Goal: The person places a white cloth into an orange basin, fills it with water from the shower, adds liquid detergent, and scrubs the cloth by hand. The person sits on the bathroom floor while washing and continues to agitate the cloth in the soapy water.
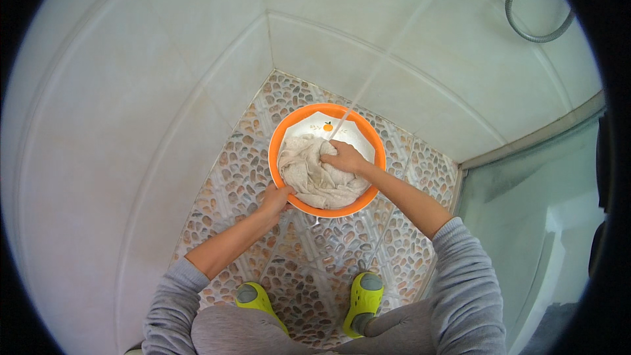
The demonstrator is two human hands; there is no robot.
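Note:
A round basin with an orange rim (377, 187) and a white inside printed with an orange fruit stands before me. Bunched in it lies a wet-looking, off-white cloth (310, 170). My left hand (277, 201) grips the basin's rim at its near left, thumb over the edge and fingers underneath. Inside the basin, my right hand (345, 158) presses into the cloth with a fold of it at the thumb and fingers; some fingertips are hidden in the fabric. A thin stream of water (362, 91) falls from the upper right into the basin beside my right hand.
Pebble-patterned tiles (300, 246) cover the wet floor. Pale tiled walls (207, 49) meet in a corner behind the basin. A metal shower hose (512, 19) loops at the upper right, above a glass panel (517, 207). My yellow-green clogs (365, 298) stand near the basin.

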